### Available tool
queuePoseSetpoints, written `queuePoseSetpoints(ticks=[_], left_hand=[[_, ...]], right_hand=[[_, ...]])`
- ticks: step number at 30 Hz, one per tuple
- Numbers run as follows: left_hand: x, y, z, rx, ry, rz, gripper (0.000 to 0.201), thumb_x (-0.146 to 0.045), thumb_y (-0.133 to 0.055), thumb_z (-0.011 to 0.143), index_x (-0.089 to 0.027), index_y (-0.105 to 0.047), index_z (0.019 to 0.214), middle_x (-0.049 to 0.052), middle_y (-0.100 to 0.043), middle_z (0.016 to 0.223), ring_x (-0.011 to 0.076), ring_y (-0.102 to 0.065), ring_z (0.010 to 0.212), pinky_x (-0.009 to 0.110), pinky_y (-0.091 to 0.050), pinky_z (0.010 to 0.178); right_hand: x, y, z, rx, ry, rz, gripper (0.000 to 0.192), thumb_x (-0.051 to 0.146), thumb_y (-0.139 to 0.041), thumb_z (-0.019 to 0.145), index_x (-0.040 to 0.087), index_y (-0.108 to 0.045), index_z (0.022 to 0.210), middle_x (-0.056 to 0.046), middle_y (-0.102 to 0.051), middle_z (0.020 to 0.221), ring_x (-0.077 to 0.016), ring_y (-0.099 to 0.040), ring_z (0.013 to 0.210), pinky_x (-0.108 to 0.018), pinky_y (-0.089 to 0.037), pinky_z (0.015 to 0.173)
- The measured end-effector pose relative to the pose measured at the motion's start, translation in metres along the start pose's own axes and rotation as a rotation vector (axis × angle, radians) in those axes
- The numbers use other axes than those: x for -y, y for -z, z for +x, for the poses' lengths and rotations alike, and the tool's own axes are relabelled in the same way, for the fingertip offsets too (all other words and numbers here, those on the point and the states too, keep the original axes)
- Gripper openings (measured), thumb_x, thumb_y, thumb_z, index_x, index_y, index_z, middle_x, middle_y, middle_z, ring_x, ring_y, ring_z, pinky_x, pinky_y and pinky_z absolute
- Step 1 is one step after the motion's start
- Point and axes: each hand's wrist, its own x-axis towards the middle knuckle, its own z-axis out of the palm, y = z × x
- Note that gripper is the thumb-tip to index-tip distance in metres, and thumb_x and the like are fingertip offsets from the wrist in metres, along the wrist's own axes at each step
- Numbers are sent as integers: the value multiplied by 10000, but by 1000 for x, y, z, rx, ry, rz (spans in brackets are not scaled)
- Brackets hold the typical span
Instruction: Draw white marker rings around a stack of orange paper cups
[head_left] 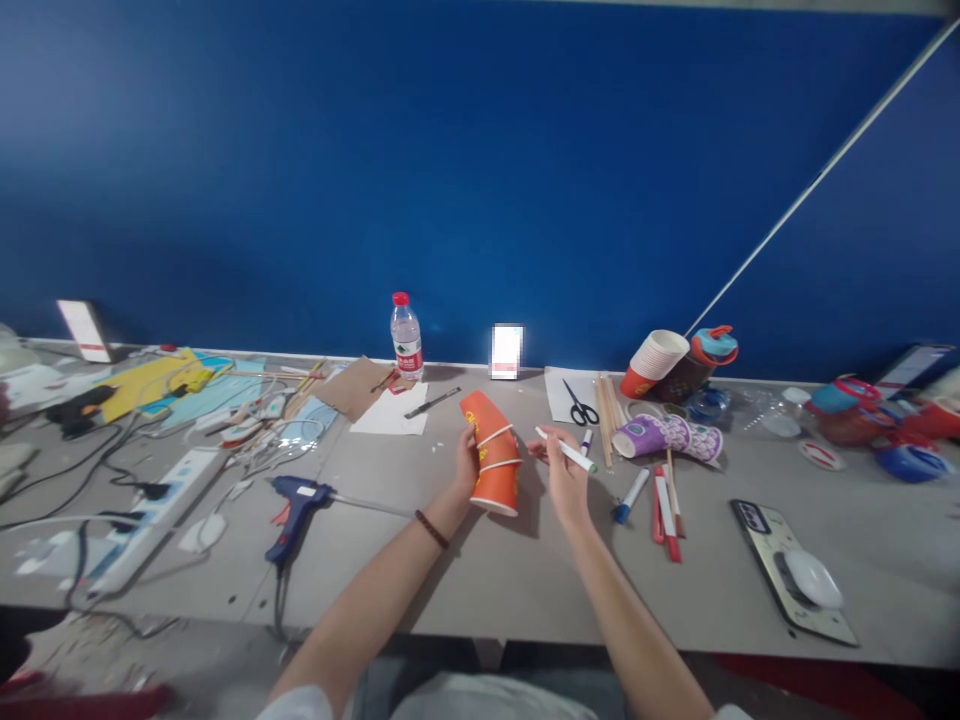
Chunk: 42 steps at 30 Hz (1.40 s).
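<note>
My left hand grips a curved chain of orange paper cups, joined one into another, with yellow lettering and white rims. The chain stands tilted in front of me, its wide mouth toward the bottom. In my right hand is a white marker with a green end, held like a pen. The marker's tip points left toward the cups and is apart from them. Beyond my right hand a purple-capped marker lies on the table.
Purple patterned cups, a blue marker, red markers, scissors and a phone lie right. Stacked paper cups stand behind. Left are a glue gun, a water bottle, white paper and a power strip.
</note>
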Motion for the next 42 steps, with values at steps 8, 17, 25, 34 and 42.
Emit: queuePoseSetpoints(ticks=[8, 17, 25, 34, 42], left_hand=[[0, 5, 3, -19, 14, -78, 491, -463, -545, 841, -53, -650, 1091, 145, -725, 954, 223, -678, 732, 342, -526, 722], [-1, 7, 1, -35, 86, -67, 422, -483, -576, 856, -125, -646, 1068, 81, -724, 822, 217, -686, 663, 325, -531, 609], [3, 3, 3, -35, 122, -41, 529, -569, -482, 911, -99, -657, 1079, 96, -724, 828, 189, -680, 673, 298, -537, 640], [7, 5, 2, 7, 71, -199, 661, -647, -494, 869, -89, -605, 1206, 156, -695, 1116, 248, -673, 1011, 338, -507, 909], [7, 8, -1, 83, 84, -163, 470, -406, -630, 833, -98, -596, 1187, 123, -710, 1083, 251, -678, 999, 349, -501, 903]], right_hand=[[17, 2, 4, 36, -48, 19, 332, 508, -598, 834, 206, -639, 965, -39, -706, 810, -203, -677, 767, -382, -550, 790], [24, 0, 11, 48, -143, 64, 363, 513, -651, 779, 202, -642, 966, -52, -723, 819, -218, -688, 761, -376, -560, 741], [27, -1, 19, 74, -159, 82, 362, 505, -673, 757, 208, -655, 962, -36, -717, 803, -212, -687, 741, -376, -558, 750], [39, -11, 37, 153, -61, 55, 434, 534, -639, 804, 198, -693, 1074, -50, -709, 857, -203, -670, 758, -373, -561, 755], [48, -13, 48, 295, 29, 11, 365, 511, -635, 823, 214, -729, 1012, -51, -703, 876, -196, -668, 777, -383, -566, 776]])
